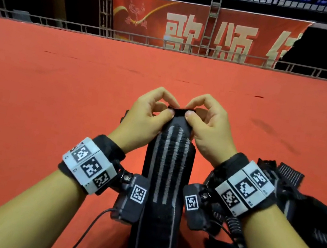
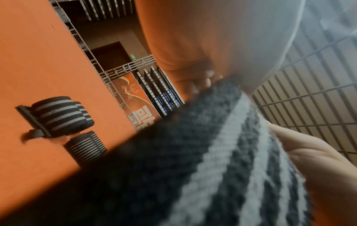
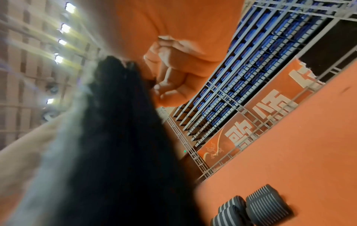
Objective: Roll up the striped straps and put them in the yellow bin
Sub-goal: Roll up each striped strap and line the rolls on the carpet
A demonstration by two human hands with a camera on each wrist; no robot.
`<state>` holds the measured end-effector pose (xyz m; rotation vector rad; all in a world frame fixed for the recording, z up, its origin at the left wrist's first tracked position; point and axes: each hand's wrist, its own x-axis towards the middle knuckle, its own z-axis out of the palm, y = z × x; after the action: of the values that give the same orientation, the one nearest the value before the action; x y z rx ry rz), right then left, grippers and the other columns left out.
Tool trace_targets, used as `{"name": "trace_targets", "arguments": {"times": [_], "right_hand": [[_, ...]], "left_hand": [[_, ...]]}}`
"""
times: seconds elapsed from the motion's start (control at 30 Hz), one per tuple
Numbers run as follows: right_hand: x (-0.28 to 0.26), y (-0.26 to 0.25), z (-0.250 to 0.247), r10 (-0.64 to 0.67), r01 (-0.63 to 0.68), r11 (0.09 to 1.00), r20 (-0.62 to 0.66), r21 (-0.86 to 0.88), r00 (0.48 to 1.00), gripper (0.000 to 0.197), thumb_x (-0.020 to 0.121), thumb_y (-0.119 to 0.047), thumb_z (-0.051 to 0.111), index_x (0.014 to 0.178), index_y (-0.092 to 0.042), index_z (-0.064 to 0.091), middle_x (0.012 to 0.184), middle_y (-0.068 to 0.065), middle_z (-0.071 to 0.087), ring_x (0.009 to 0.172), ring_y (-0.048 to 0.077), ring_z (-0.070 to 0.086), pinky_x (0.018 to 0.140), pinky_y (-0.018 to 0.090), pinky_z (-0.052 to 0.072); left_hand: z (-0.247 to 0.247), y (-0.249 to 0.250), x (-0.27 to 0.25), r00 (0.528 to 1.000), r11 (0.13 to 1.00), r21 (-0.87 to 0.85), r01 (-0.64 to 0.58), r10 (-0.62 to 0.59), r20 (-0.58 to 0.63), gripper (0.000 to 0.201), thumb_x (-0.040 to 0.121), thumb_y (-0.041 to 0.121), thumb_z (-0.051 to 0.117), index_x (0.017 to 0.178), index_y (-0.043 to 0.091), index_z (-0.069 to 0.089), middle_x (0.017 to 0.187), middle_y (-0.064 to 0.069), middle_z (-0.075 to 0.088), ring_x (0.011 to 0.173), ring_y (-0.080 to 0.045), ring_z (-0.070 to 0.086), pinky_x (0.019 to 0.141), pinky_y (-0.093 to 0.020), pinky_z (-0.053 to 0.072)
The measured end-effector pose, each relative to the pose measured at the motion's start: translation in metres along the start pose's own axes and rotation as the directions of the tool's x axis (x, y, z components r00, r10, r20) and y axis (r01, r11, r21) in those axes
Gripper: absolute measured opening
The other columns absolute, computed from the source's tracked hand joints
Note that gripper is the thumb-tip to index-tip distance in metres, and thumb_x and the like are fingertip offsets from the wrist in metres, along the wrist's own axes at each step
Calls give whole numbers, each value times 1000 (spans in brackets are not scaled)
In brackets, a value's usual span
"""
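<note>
the long black stretchy strap with grey stripes (image 1: pixel 167 167) runs straight down the middle of the head view, from the two hands to the bottom edge, where it is cut off. it lies over the flat orange-red counter (image 1: pixel 56 84). the left hand (image 1: pixel 149 115) and the right hand (image 1: pixel 205 124) meet at the far end of the strap. each grip is pinching that end, with thumb and curled fingers on the dark tip. the very tip is mostly hidden under the thumbs, so i cannot tell how much of it is folded over.

in the left wrist view the strap (image 2: pixel 193 168) fills the lower part, close and blurry, and only a few fingertips (image 2: pixel 204 79) peek out past it. in the right wrist view the strap is a big dark smear and hard to make out.

three rolled black straps with grey stripes (image 2: pixel 63 116) sit close together on the counter, well apart from the hands. one has a flat black tab sticking out. the head view does not show these rolls.

a messy pile of dark loose straps (image 1: pixel 290 188) lies on the counter by the right wrist, partly behind the arm and cut off by the right edge.

a red banner with big pale letters (image 1: pixel 195 29) hangs far behind a grey metal rail.
</note>
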<state>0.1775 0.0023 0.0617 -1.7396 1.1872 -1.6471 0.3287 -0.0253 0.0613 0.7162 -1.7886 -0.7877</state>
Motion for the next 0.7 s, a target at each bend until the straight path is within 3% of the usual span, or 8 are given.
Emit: {"name": "trace_targets", "arguments": {"times": [0.17,0.33,0.43,0.57,0.7], "right_hand": [[14,32,12,24,-23,999,-13,45,1000,23,80,8,47,84,-12,57,75,7,63,64,11,56,61,29,43],[27,53,26,61,-41,988,-132,146,989,29,80,15,47,69,-11,53,65,6,57,60,15,50,53,26,41],[35,67,29,35,-10,989,-166,148,986,26,81,14,48,70,-9,53,68,10,58,62,18,51,55,28,42],[40,87,32,20,1,994,-184,112,983,16,80,13,49,72,-1,53,68,10,57,64,17,51,58,29,43],[43,104,32,90,-48,964,-153,263,984,11,80,-4,51,70,-6,54,69,9,57,66,17,52,58,23,44]], "left_hand": [[6,-33,13,999,1000,-12,-6,6,-33,16,92,4,55,87,19,58,68,-3,61,55,-9,48,53,-27,38],[8,-55,27,997,995,-86,45,-50,-57,16,92,1,56,86,14,60,70,-7,61,57,-9,49,52,-25,38],[11,-67,36,997,989,-141,35,-45,-70,12,92,9,61,83,17,60,76,-1,66,66,-7,57,60,-23,45],[17,-89,43,994,992,-118,39,-50,-95,12,93,9,64,83,15,60,67,12,61,63,-2,55,62,-22,44],[25,-107,46,994,994,-105,29,-41,-106,13,91,7,64,84,18,60,72,6,61,65,-4,54,62,-23,44]]}}
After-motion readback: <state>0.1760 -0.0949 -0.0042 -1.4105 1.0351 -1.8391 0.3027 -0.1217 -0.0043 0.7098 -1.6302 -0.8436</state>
